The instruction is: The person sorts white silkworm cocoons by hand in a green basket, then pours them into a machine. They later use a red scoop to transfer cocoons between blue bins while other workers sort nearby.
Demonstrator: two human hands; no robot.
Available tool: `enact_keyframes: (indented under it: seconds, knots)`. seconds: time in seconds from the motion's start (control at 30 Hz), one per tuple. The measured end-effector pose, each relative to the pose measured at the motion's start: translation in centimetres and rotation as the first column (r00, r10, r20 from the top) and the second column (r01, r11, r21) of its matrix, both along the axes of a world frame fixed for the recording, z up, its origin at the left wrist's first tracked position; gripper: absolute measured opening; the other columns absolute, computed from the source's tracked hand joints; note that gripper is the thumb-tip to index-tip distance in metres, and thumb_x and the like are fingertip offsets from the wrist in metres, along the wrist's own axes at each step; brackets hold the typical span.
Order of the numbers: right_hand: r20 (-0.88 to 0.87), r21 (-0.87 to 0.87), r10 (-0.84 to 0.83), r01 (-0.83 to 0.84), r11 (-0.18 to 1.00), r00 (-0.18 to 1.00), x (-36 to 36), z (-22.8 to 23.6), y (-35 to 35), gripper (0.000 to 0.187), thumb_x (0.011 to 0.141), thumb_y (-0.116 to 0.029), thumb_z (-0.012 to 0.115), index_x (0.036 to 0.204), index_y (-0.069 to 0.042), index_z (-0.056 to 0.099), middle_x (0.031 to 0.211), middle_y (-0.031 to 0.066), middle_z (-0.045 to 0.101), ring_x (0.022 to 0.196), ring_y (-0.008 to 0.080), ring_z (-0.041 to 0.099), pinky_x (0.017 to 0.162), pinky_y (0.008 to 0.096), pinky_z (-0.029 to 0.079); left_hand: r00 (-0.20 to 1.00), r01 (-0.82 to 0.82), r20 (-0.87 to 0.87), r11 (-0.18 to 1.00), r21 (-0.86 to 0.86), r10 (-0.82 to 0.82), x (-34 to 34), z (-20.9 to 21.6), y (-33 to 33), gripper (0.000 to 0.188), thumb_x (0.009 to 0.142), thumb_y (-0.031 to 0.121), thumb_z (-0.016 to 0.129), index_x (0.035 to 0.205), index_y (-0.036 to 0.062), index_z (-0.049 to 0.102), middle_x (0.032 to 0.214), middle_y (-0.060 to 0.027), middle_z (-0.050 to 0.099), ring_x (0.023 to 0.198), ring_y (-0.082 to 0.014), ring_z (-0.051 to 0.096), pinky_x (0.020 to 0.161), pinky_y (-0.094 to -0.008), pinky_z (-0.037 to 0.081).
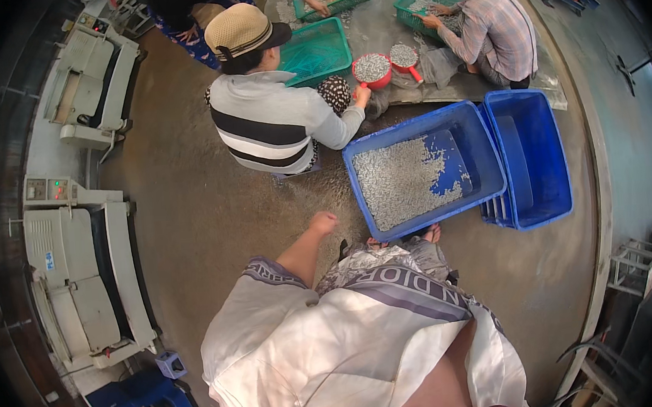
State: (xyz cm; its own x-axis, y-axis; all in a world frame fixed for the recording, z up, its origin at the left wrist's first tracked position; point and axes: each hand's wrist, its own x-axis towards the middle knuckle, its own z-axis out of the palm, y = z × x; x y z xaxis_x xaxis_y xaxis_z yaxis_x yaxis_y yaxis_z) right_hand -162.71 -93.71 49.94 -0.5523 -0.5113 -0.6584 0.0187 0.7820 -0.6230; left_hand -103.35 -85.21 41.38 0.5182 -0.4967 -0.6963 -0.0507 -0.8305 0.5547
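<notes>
My left hand (324, 222) hangs in front of me over the floor, its fingers curled in, and nothing shows in it. Closest to it is a large blue plastic tub (429, 226) at my feet, touched by neither hand. Small pale grey pieces (397, 178) spread across most of the tub's bottom, too small to name. Blue plastic shows through toward its right side. My right hand does not show; only bare skin appears at the opening of the loose white garment.
Nested blue tubs (555, 160) stand right of the filled one. Ahead, a seated person (272, 119) grips a red scoop (374, 80) of pieces; another red scoop (405, 58) lies beside it. Other people work at green baskets (314, 71). Grey machines (67, 257) line the left.
</notes>
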Motion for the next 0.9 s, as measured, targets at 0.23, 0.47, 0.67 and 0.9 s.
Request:
enact_keyframes:
  seconds: [0.23, 0.47, 0.67, 0.9]
  knots:
    - [0.021, 0.052, 0.033, -0.034, 0.998, 0.999, -5.6, -5.0, -6.0, 0.036, 0.075, -0.027, 0.06, 0.105, -0.009, 0.053, 0.091, 0.0062, 0.056, 0.068, 0.0191, 0.054, 0.047, 0.0299, 0.043, 0.997, 0.034, -0.073, 0.999, 0.03, -0.032, -5.6, 2.4, -4.5, 0.021, 0.069, 0.021, 0.063, 0.085, 0.0067, 0.063, 0.072, -0.0061, 0.062, 0.059, -0.0155, 0.059, 0.052, -0.0297, 0.047]
    - [-0.108, 0.054, 0.267, -0.263, 0.963, 0.958, -1.3, 3.4, -17.2, 0.033, 0.076, -0.026, 0.059, 0.105, -0.011, 0.053, 0.088, 0.004, 0.055, 0.072, 0.0174, 0.053, 0.051, 0.0301, 0.043, 0.988, 0.154, 0.045, 0.982, -0.111, -0.149, -11.1, 4.3, -9.1, 0.029, 0.07, 0.019, 0.066, 0.093, 0.0016, 0.061, 0.074, -0.0079, 0.062, 0.061, -0.0157, 0.06, 0.055, -0.0299, 0.048]
    - [-0.022, -0.041, 0.332, -0.332, 0.942, 0.943, -1.2, 3.0, -23.2, 0.031, 0.075, -0.025, 0.059, 0.103, -0.013, 0.054, 0.084, 0.003, 0.054, 0.07, 0.0154, 0.053, 0.048, 0.0287, 0.042, 0.999, -0.045, 0.003, 0.986, -0.158, 0.046, -12.8, 3.9, -10.7, 0.031, 0.062, 0.027, 0.068, 0.087, 0.0074, 0.064, 0.082, -0.0117, 0.063, 0.074, -0.0235, 0.06, 0.068, -0.033, 0.048]
    - [-0.069, 0.172, 0.452, -0.436, 0.884, 0.889, -7.4, -8.3, -23.3, 0.028, 0.074, -0.023, 0.059, 0.095, -0.005, 0.057, 0.089, 0.0071, 0.057, 0.064, 0.0182, 0.054, 0.048, 0.0295, 0.045, 0.993, -0.122, 0.002, 0.993, -0.001, 0.122, -14.0, 5.7, -7.1, 0.027, 0.062, 0.026, 0.069, 0.081, 0.0075, 0.064, 0.079, -0.0105, 0.064, 0.074, -0.0225, 0.061, 0.069, -0.0326, 0.047]
